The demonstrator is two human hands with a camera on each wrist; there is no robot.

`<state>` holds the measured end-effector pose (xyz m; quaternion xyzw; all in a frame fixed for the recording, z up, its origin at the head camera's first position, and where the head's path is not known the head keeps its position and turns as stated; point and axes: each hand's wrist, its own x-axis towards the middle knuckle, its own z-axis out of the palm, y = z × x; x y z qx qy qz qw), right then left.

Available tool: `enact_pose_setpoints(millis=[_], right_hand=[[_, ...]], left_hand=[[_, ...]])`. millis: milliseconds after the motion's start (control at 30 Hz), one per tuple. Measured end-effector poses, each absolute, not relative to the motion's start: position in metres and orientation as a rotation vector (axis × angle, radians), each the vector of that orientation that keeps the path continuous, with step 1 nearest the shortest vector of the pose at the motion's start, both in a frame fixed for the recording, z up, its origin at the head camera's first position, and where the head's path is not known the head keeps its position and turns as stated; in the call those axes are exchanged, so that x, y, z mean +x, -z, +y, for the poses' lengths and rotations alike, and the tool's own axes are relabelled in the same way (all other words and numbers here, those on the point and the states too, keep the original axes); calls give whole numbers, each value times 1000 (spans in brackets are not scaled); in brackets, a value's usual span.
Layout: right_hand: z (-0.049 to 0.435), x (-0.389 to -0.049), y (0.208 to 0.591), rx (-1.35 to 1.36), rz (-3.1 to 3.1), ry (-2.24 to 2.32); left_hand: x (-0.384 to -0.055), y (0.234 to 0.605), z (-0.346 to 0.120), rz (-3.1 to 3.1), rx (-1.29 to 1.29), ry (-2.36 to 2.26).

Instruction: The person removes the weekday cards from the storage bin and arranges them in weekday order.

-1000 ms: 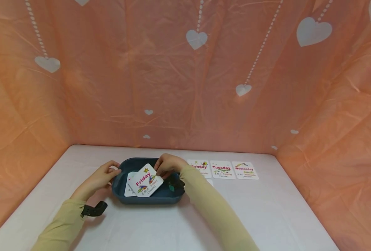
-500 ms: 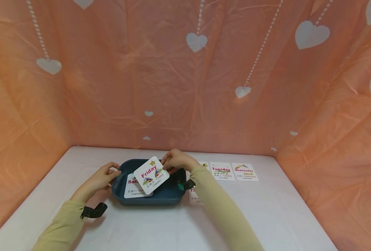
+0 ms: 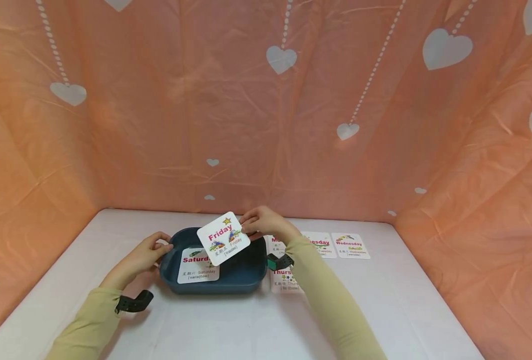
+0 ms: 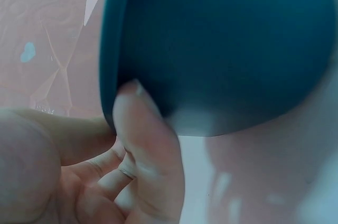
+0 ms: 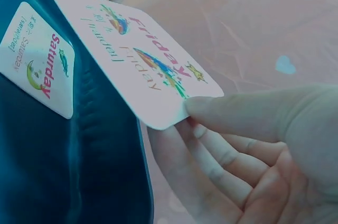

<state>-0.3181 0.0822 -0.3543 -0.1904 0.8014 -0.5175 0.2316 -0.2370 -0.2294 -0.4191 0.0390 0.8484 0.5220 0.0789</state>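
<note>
Between thumb and fingers, my right hand (image 3: 268,224) pinches the Friday card (image 3: 222,240) by its right corner. The card is tilted in the air over the dark blue tray (image 3: 243,289), its printed face showing in the head and right wrist views. Inside the tray's left half lies the Saturday card (image 3: 198,272), partly covered by the Friday card in the head view. My left hand (image 3: 145,254) grips the tray's left end, and in the left wrist view a thumb or finger (image 4: 148,145) presses on the tray wall (image 4: 222,76).
Right of the tray lie the Monday card (image 3: 276,245), Tuesday card (image 3: 322,245) and Wednesday card (image 3: 351,246) in a row. The Thursday card (image 3: 284,281) sits below Monday, partly behind my right forearm. A heart-patterned orange cloth (image 3: 247,125) surrounds the white table (image 3: 211,325).
My right hand has lifted the Friday card up and to the right, uncovering more of the Saturday card. The left hand has stayed on the tray.
</note>
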Motion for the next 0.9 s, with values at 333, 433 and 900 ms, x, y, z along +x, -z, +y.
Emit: enact_pose_setpoints(millis=[333,433,900], right_hand=[[111,-312,359,-485,2182,1516],[123,-311,358,-470,2189,1535],[185,-296,361,-353,2208,1636]], left_hand=[[-237,419,-230,2541,133,-1551],[-237,419,-230,2540,127,-1546],[-236,419,-231,2532,142,-1554]])
